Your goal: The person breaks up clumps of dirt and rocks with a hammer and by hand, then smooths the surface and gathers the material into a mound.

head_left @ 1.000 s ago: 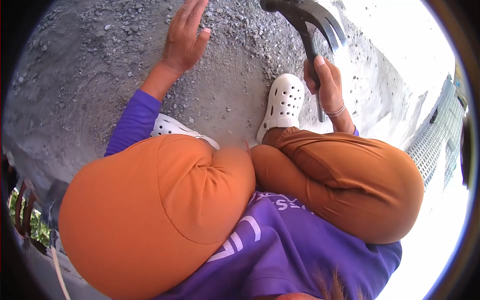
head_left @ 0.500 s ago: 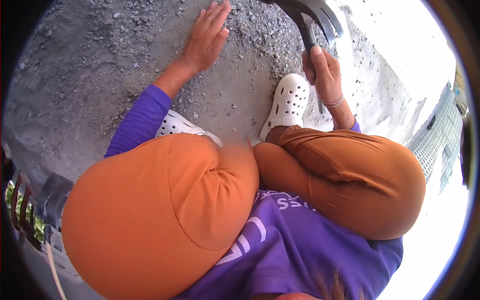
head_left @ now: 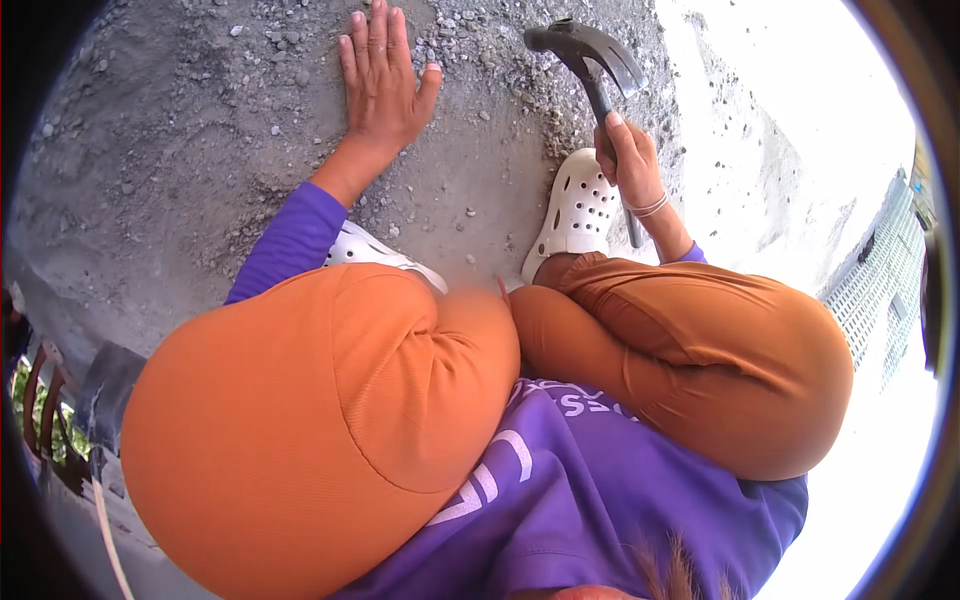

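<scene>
My right hand (head_left: 632, 165) is wrapped round the handle of a black claw hammer (head_left: 590, 55), its thumb lying along the shaft. The hammer's head is up and away from me, with the claw pointing right over gravelly ground. At the upper left my left hand (head_left: 385, 95) lies palm down, fingers spread, over the grey ground (head_left: 240, 170); nothing is in it. Small loose stones (head_left: 470, 60) are scattered between the hand and the hammer head.
My white clogs (head_left: 578, 205) stand on the ground below the hands, the left one partly hidden by my orange-clad knee (head_left: 300, 400). Bright sunlit concrete (head_left: 780, 110) lies to the right, with a pale grid-like panel (head_left: 880, 270) farther out. A thin pale strip (head_left: 108, 530) shows at lower left.
The hammer has come down and left with my right hand, and its whole head now shows. My left hand has shifted slightly left, with its fingers spread wider.
</scene>
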Demonstrator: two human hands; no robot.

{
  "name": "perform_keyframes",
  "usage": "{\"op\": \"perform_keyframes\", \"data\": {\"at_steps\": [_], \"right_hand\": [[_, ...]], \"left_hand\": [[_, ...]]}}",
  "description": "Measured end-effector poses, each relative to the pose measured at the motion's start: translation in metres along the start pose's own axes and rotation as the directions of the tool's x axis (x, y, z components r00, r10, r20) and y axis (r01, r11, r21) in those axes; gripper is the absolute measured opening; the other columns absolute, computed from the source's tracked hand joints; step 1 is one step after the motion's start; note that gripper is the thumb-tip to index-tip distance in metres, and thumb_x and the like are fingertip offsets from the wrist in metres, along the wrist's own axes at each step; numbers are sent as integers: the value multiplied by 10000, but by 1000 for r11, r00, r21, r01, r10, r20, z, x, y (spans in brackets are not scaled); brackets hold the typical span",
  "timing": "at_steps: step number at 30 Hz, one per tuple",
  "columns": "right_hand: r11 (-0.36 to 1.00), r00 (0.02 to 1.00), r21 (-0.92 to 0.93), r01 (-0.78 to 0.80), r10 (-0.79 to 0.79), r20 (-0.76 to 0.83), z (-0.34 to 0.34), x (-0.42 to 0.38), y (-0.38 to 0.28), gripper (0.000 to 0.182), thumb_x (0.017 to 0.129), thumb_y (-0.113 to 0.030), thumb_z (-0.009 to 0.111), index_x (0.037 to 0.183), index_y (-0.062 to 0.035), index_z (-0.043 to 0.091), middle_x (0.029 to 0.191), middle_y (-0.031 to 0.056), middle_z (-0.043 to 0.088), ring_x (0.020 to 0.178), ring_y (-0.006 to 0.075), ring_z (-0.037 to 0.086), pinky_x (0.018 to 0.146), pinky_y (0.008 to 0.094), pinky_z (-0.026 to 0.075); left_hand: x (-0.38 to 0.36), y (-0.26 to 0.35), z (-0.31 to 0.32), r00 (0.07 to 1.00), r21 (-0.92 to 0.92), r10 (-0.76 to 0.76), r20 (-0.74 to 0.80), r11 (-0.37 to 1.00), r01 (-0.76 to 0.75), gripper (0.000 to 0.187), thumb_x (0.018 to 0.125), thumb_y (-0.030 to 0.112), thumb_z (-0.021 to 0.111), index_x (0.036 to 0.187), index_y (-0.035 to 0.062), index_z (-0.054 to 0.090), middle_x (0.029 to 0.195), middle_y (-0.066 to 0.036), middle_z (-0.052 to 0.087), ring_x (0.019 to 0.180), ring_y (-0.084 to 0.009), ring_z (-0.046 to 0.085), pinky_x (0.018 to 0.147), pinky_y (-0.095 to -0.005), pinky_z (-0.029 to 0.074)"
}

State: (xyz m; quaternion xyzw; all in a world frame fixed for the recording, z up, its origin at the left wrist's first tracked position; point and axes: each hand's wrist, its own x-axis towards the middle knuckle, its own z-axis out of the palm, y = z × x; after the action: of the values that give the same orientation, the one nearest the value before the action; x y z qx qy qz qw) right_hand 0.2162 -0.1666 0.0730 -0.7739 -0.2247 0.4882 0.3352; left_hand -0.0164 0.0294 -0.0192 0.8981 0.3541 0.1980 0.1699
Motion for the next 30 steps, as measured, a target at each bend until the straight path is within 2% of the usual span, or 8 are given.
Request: {"op": "perform_keyframes", "data": {"at_steps": [4, 6, 9, 16, 19, 21, 25, 30], "right_hand": [[996, 999, 91, 18, -14, -38, -2, -7, 4, 505, 1027, -412, 384, 733, -32, 540, 501, -12, 419, 407, 68, 364, 403, 220, 284], [993, 997, 117, 35, -26, -78, -2, -8, 3, 510, 1026, -416, 383, 735, -29, 542, 498, -12, 416, 408, 69, 360, 408, 220, 284], [986, 984, 46, 157, -153, -86, -10, -9, -13, 517, 1027, -424, 369, 742, -30, 545, 516, -8, 428, 428, 69, 368, 422, 223, 286], [878, 879, -26, 478, -478, 7, -20, -22, -73, 583, 1010, -502, 301, 783, -17, 532, 593, -1, 444, 513, 72, 373, 484, 234, 290], [879, 884, -104, 466, -466, 21, -5, -2, -46, 493, 1026, -422, 358, 809, -24, 551, 603, -12, 452, 523, 73, 388, 500, 249, 318], [906, 969, -343, 247, -227, 96, -1, 20, -12, 511, 1011, -435, 447, 802, 7, 597, 597, 63, 522, 563, 149, 502, 564, 311, 428], [980, 999, -199, 6, 1, 36, -4, 20, -5, 579, 986, -491, 482, 704, 1, 598, 597, 29, 519, 568, 119, 477, 553, 290, 406], [986, 985, 27, 165, -166, 45, -8, -2, -61, 494, 1029, -408, 433, 703, -44, 503, 586, -23, 449, 510, 51, 376, 474, 228, 302]], "left_hand": [[8, 29, 14, 979, -29, -14, 203, 999, 20, 718, 1002, 450, 238, 1487, -78, 207, 1549, -286, 193, 1446, -460, 136, 1175, -540, 80], [20, 44, 29, 982, -481, 77, 172, 877, 15, 765, 1000, 505, 231, 1487, -83, 202, 1555, -283, 180, 1454, -434, 139, 1184, -508, 90], [32, 52, 20, 988, -713, 128, 89, 701, -27, 802, 997, 544, 220, 1490, -87, 192, 1556, -276, 191, 1459, -399, 166, 1187, -460, 123], [29, 13, -4, 999, -638, -43, -7, 770, 29, 799, 998, 543, 180, 1490, -85, 221, 1540, -270, 253, 1440, -389, 235, 1177, -433, 168], [25, 8, -4, 1000, -592, -1, 31, 806, 19, 758, 1003, 498, 189, 1486, -86, 231, 1536, -273, 260, 1433, -400, 246, 1172, -444, 177], [24, 10, -4, 1000, -601, 16, 26, 799, 3, 744, 1005, 482, 195, 1484, -86, 237, 1534, -274, 262, 1429, -409, 251, 1171, -448, 181], [19, 9, -6, 998, -600, 40, 38, 800, -10, 729, 1006, 469, 213, 1482, -82, 243, 1533, -276, 260, 1421, -428, 255, 1166, -455, 192], [40, 1, -9, 992, -491, 128, 18, 865, -103, 756, 1007, 515, 189, 1476, -71, 275, 1528, -275, 270, 1422, -427, 253, 1165, -455, 193]]}}
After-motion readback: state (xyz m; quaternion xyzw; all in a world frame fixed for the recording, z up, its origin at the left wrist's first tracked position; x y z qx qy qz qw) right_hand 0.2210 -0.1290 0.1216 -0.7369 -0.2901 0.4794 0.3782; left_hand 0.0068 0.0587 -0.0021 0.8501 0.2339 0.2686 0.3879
